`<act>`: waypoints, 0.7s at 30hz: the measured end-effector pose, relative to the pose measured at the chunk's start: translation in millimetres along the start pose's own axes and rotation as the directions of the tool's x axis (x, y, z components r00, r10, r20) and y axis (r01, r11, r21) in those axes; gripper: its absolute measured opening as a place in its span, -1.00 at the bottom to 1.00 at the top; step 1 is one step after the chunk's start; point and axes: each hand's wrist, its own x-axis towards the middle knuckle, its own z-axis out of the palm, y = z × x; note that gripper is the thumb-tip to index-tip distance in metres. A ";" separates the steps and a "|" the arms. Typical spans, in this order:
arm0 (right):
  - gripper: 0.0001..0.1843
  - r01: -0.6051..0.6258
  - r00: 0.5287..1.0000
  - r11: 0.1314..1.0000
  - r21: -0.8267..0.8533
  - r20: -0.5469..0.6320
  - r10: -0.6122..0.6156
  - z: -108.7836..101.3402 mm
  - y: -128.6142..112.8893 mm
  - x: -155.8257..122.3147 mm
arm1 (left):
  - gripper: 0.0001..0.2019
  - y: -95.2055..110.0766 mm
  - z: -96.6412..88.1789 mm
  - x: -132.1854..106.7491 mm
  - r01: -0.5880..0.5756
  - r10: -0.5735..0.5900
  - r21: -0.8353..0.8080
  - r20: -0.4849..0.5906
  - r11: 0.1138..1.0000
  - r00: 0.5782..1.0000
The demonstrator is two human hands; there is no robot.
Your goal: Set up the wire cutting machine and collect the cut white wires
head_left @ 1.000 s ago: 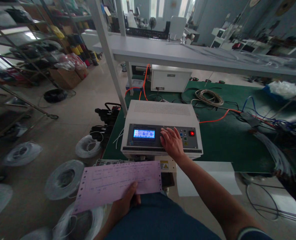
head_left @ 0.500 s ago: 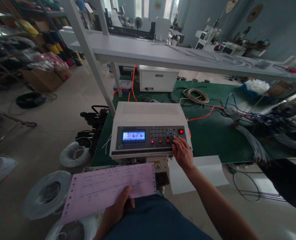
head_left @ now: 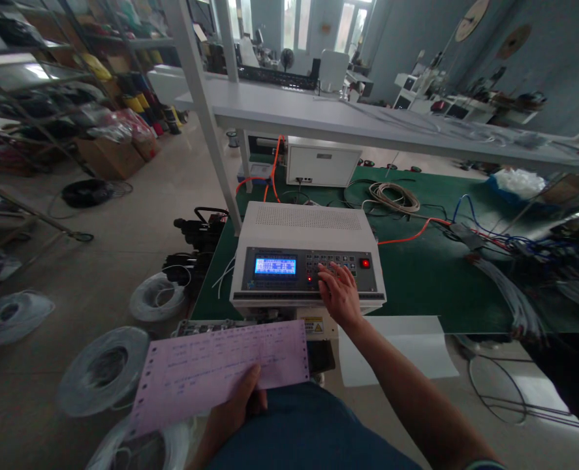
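My left hand pinches the lower edge of a pink paper form, thumb on top; printed lines and punched holes show along it. My right hand is over the keypad of a beige control machine, fingers spread and nothing held. Its fingertips lie at the middle keys, and whether one is pressed I cannot tell. Left of the keypad a blue lit display glows with small text I cannot read. A red button sits at the panel's right end.
The machine stands on a green-topped bench below a white shelf. A white sheet hangs over the bench's front edge. Cable coils and an orange cable lie behind. Clear tubing coils rest on the floor at left.
My right hand has moved left across the keypad, from its right end to the middle keys. My left hand still holds the pink form. The view has shifted slightly left.
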 end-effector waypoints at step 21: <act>-0.69 -0.034 0.999 0.994 0.101 -0.025 0.037 2.2 14.0 -5.6 | -0.43 2.0 2.0 1.2 0.035 -0.033 -0.028 0.065 0.999 0.997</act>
